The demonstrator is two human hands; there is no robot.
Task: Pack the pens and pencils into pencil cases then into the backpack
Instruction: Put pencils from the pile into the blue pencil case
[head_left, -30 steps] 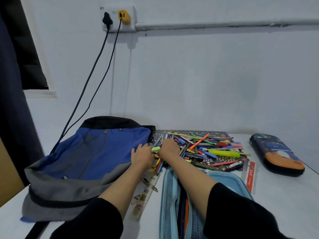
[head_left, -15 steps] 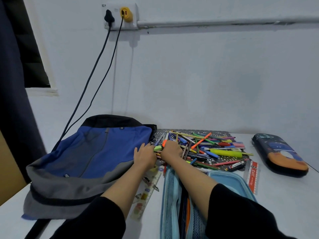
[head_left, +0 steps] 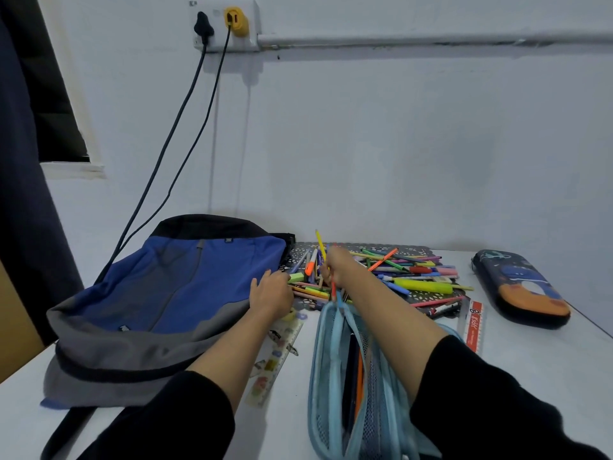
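A pile of coloured pens and pencils [head_left: 408, 273] lies on a dark patterned mat at the back of the white table. My right hand [head_left: 336, 265] grips a small bunch of pencils [head_left: 321, 243], lifted off the pile, their lower ends pointing at the open light-blue pencil case [head_left: 335, 363] in front of me. My left hand [head_left: 270, 293] rests on the left edge of the pile, fingers on the pens there. A blue and grey backpack [head_left: 159, 293] lies flat at the left. A dark closed pencil case [head_left: 520, 288] sits at the right.
A clear ruler with stickers [head_left: 277, 358] lies between backpack and open case. A red and white ruler [head_left: 474, 325] lies right of the open case. Two cables [head_left: 172, 144] hang from a wall socket down behind the backpack. A dark curtain [head_left: 20, 194] hangs at the left.
My right hand has closed round a few pencils and lifted them off the pile, so they now stand nearly upright. My left hand has stayed at the pile's left edge.
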